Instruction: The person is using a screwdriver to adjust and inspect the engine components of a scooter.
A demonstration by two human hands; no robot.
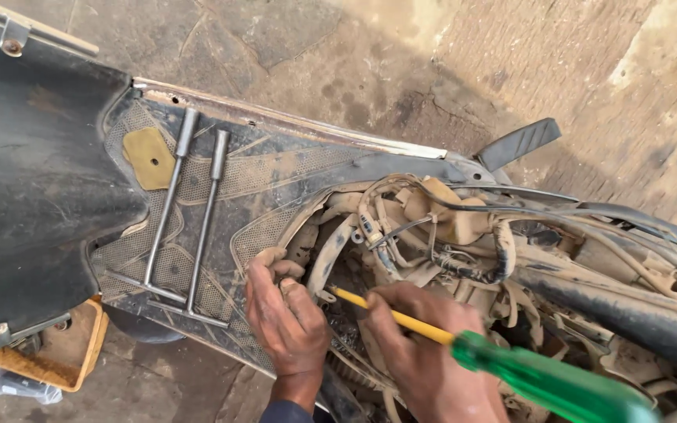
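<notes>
head view: our right hand was closed around a screwdriver, green handle, yellow shaft, tip at the dusty wiring. our left hand was curled on a muddy part beside it. two t-wrenches lay on the footboard.

Two wrenches on footboard

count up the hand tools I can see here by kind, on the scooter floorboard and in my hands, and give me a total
T-handle socket wrenches lying on the floorboard: 2, first wrench and second wrench
Screwdrivers with a green handle and yellow shank: 1, the screwdriver, gripped by the right hand; the left hand holds no tool
Total: 3
</notes>
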